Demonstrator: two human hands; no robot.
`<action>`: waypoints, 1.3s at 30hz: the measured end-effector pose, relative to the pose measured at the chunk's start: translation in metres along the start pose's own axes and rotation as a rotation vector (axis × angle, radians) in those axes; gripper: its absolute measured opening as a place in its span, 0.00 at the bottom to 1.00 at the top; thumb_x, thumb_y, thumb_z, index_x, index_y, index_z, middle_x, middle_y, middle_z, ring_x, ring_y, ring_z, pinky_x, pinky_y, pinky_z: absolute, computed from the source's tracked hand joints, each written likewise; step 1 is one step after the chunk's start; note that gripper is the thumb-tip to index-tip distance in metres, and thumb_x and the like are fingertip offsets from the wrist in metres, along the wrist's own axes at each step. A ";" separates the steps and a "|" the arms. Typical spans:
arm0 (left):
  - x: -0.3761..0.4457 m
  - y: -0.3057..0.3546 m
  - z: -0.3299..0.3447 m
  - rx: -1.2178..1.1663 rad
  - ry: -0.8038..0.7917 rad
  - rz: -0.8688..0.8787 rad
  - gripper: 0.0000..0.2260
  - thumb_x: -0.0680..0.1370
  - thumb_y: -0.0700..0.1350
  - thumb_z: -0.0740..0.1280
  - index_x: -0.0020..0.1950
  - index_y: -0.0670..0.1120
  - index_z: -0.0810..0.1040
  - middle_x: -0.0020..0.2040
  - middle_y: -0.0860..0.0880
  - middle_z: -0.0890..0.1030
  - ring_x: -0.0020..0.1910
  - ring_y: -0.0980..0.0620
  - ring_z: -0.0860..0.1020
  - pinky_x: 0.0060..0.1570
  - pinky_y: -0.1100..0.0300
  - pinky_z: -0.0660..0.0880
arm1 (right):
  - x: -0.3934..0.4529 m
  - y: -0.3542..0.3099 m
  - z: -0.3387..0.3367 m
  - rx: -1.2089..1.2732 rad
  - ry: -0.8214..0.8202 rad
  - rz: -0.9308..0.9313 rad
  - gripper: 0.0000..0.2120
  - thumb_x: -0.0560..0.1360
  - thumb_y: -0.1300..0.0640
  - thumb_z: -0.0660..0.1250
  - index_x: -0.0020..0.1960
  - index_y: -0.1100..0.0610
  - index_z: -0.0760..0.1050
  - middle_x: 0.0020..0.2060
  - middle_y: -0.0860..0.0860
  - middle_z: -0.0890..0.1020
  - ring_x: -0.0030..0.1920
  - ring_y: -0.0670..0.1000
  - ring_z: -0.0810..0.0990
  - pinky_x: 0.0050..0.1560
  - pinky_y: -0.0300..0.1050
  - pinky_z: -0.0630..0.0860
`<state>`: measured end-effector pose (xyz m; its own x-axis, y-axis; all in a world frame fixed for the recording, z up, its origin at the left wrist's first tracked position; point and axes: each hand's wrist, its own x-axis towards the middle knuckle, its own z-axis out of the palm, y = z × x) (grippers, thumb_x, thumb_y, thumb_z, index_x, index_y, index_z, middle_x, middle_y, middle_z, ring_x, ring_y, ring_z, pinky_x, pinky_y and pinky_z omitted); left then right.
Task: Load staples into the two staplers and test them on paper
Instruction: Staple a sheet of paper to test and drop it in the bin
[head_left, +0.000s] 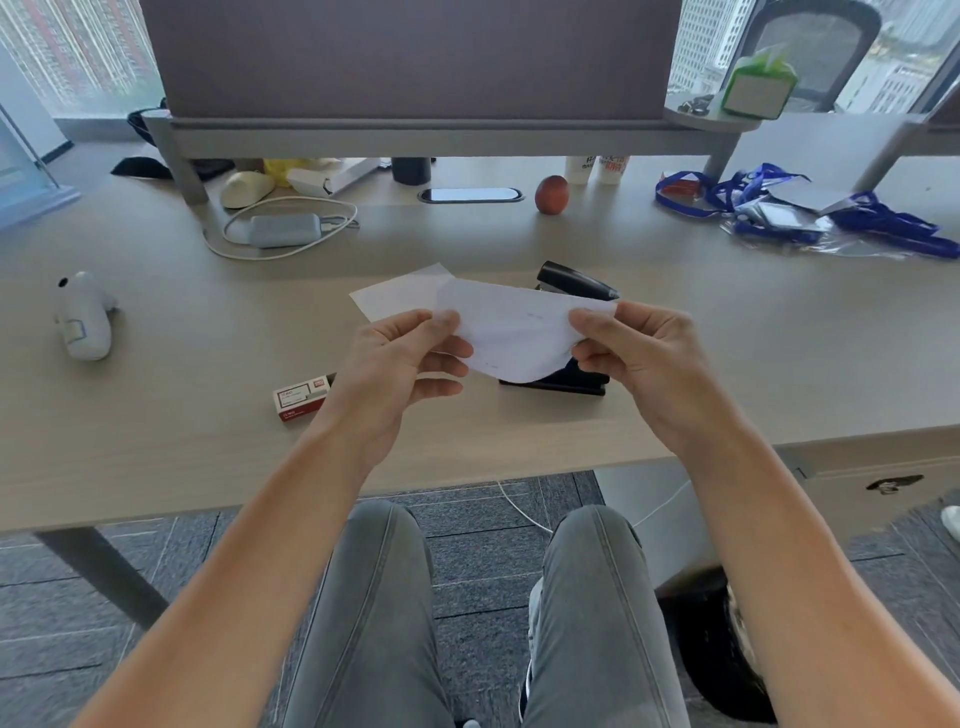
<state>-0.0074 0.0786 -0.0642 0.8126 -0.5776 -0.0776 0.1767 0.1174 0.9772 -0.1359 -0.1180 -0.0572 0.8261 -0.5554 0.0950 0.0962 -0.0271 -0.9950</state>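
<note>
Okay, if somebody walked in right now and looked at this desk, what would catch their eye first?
The white paper held up at desk centre, pinched by the left hand and right hand. Behind it sits a black stapler; a red staple box lies left of the left wrist.

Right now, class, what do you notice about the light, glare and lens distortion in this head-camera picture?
Head view: daylight from the windows behind the divider; soft, faint shadows under the hands, left and right; the desk edge bows from the wide lens; the paper is pale, its print unreadable.
</note>
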 end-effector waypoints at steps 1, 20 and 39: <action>-0.001 0.000 0.001 -0.010 0.005 -0.019 0.05 0.79 0.45 0.70 0.46 0.44 0.82 0.40 0.45 0.84 0.36 0.49 0.79 0.41 0.53 0.78 | -0.001 0.001 -0.001 0.011 0.004 0.014 0.04 0.77 0.61 0.72 0.47 0.58 0.86 0.36 0.54 0.83 0.36 0.47 0.80 0.43 0.40 0.80; -0.010 -0.004 0.056 -0.102 -0.088 -0.102 0.11 0.82 0.41 0.61 0.61 0.42 0.79 0.57 0.42 0.80 0.47 0.43 0.85 0.42 0.49 0.83 | -0.060 -0.009 -0.023 -0.340 0.312 -0.154 0.08 0.78 0.49 0.71 0.46 0.51 0.87 0.43 0.53 0.89 0.42 0.54 0.85 0.48 0.51 0.81; -0.084 -0.104 0.261 0.118 -0.568 -0.210 0.12 0.82 0.34 0.61 0.51 0.51 0.78 0.52 0.51 0.81 0.51 0.51 0.81 0.39 0.53 0.84 | -0.232 0.046 -0.189 -0.031 0.930 0.291 0.06 0.75 0.56 0.73 0.51 0.51 0.84 0.54 0.56 0.87 0.51 0.54 0.84 0.53 0.54 0.81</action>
<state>-0.2388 -0.0957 -0.1082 0.3391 -0.9224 -0.1849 0.2117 -0.1166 0.9703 -0.4279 -0.1473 -0.1311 0.0452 -0.9780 -0.2039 -0.0683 0.2006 -0.9773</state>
